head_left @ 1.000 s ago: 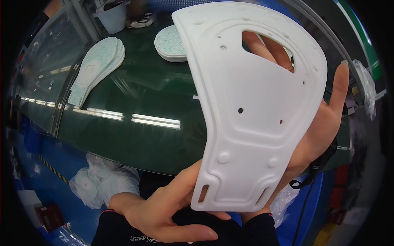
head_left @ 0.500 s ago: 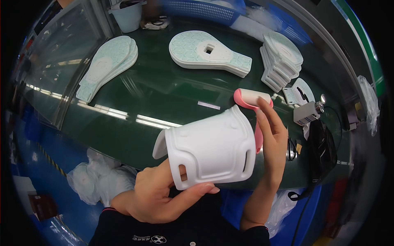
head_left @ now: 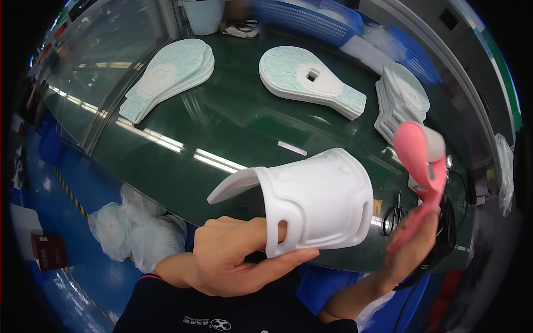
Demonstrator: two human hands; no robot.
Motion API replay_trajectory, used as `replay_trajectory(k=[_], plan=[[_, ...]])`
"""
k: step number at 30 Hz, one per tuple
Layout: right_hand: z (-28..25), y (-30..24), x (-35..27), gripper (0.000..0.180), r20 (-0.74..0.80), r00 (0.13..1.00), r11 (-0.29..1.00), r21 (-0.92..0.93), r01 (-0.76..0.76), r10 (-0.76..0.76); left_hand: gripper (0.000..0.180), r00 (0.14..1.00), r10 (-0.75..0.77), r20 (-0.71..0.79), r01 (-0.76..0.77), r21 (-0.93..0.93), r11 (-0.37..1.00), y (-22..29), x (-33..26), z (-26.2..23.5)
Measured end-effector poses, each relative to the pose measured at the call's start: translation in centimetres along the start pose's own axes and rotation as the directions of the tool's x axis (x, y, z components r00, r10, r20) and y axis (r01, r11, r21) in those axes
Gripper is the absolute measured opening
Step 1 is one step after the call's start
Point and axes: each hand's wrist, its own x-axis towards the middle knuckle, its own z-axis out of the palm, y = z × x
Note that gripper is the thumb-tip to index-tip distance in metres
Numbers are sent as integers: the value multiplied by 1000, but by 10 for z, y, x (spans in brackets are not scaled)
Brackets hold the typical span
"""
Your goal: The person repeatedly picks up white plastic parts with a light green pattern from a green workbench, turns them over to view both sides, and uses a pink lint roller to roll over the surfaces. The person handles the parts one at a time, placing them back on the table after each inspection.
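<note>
My left hand (head_left: 239, 252) grips a curved white plastic shell (head_left: 322, 200) by its lower left edge, thumb on the outer face and fingers inside. The shell has raised contours and a slot near each lower corner. Off to its right, my right hand (head_left: 413, 244) is closed round the handle of a pink lint roller (head_left: 413, 150), raised with its white roll at the top. Motion blurs the hand and the handle. Roller and shell are apart.
Pale green-and-white paddle-shaped panels (head_left: 294, 66) lie stacked on the green table (head_left: 233, 122), with another stack (head_left: 172, 72) at left and curved white parts (head_left: 402, 100) at right. Scissors (head_left: 393, 219) lie near the right edge. Blue baskets (head_left: 311, 22) stand behind.
My right hand has taken hold of the lint roller and lifted it off the table toward the right. The shell, still in my left hand, sits farther right in view and is slightly turned.
</note>
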Motion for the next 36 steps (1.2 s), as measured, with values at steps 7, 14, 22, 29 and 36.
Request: replay_trajectory(k=[7, 14, 22, 29, 36], plan=[[-7, -37, -27, 63, 297, 790, 745, -274, 608, -536, 24, 987, 161, -20, -156, 158, 975, -8, 12, 4], [-51, -26, -25, 53, 246, 804, 778, -215, 590, -541, 21, 993, 114, -41, -103, 211, 972, -11, 14, 5], [-36, -46, -4, 61, 430, 817, 762, -351, 544, -385, 18, 997, 80, -17, -73, 245, 967, -6, 16, 1], [-26, -26, -10, 62, 47, 794, 753, -288, 592, -606, 21, 995, 95, 34, -99, 148, 984, -2, 14, 1], [-43, -46, 5, 62, 507, 776, 743, -336, 579, -375, 20, 1000, 4, 8, -6, 228, 974, -1, 14, -2]])
